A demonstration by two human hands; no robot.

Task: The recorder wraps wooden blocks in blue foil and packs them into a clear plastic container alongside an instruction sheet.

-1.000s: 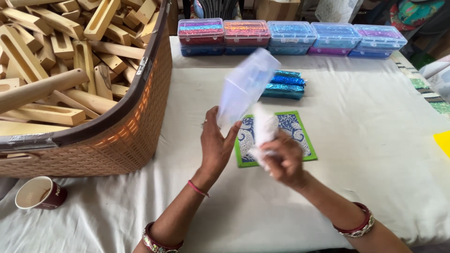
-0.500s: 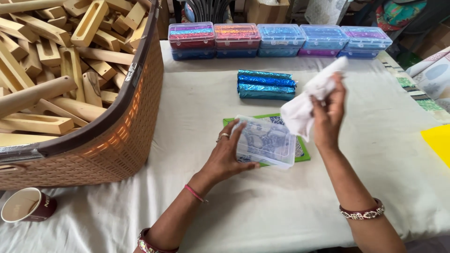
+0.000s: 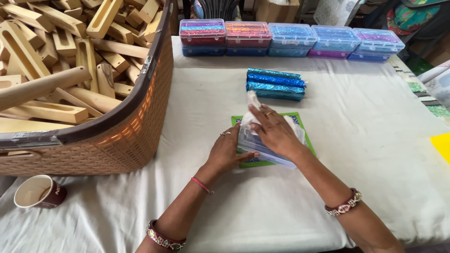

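Observation:
A clear plastic box (image 3: 262,151) lies on a green-edged patterned mat (image 3: 307,140) in the middle of the white-clothed table. My left hand (image 3: 229,150) rests against the box's left side, steadying it. My right hand (image 3: 274,131) presses down on top of the box with a crumpled white cloth (image 3: 252,107) under its fingers. Just beyond lie blue shiny foil-wrapped packs (image 3: 275,84), stacked.
A large brown woven basket (image 3: 126,136) full of slotted wooden blocks (image 3: 61,61) fills the left side. A row of clear plastic boxes (image 3: 290,40) with coloured contents lines the far edge. A paper cup (image 3: 37,192) stands at front left. A yellow sheet (image 3: 443,145) lies at right.
The clear box came down from the air onto the mat. My right hand lifted the white cloth up to the right, then brought it down onto the box.

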